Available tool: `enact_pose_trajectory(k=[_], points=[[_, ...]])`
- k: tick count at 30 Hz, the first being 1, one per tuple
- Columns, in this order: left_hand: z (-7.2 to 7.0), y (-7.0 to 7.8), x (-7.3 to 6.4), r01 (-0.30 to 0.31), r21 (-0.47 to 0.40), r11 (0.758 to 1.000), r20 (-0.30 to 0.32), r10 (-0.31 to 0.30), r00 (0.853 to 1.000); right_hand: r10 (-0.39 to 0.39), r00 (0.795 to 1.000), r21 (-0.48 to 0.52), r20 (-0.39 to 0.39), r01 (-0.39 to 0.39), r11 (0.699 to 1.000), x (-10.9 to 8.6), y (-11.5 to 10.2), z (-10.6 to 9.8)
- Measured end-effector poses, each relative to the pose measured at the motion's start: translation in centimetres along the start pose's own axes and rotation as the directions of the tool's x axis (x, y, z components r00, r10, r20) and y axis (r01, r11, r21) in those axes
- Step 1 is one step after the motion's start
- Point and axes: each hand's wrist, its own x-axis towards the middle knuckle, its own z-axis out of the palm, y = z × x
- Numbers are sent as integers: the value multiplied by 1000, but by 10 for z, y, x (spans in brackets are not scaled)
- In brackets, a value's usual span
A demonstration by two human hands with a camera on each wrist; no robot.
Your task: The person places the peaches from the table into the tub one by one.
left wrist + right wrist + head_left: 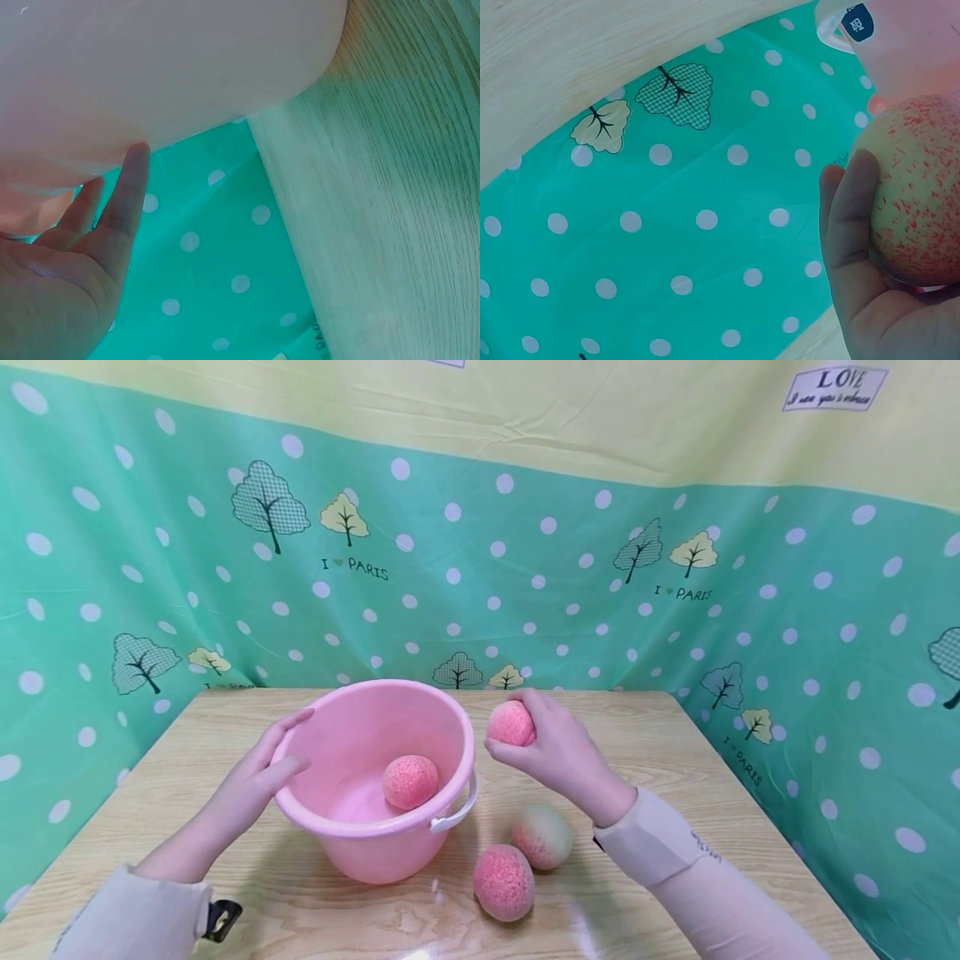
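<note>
A pink bucket (378, 860) stands on the table with one peach (410, 782) inside. My left hand (258, 768) grips its left rim, the thumb over the edge and the fingers (131, 184) along the outer wall. To the right of the bucket, my right hand (558, 747) holds another peach (512, 723) above the table, level with the rim and apart from it. In the right wrist view this peach (922, 195) is pale with red flecks. Two more peaches lie below that hand: a pink one (504, 882) in front and a paler one (542, 837) behind it.
The bucket's white handle (455, 810) hangs down on its right side. The wood-grain table (637, 877) extends around the bucket and peaches. A green polka-dot cloth (495, 577) with printed trees hangs behind the table and along both sides.
</note>
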Motion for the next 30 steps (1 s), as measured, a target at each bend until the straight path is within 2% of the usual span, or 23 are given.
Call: enact_pose_trajectory(k=[7, 30], points=[[0, 0, 0, -5, 0, 1000, 0, 5, 1000, 0, 1000, 4, -2, 0, 1000, 2, -3, -2], [0, -1, 1, -13, -7, 1000, 2, 13, 1000, -70, 997, 3, -40, 70, 998, 10, -14, -10]])
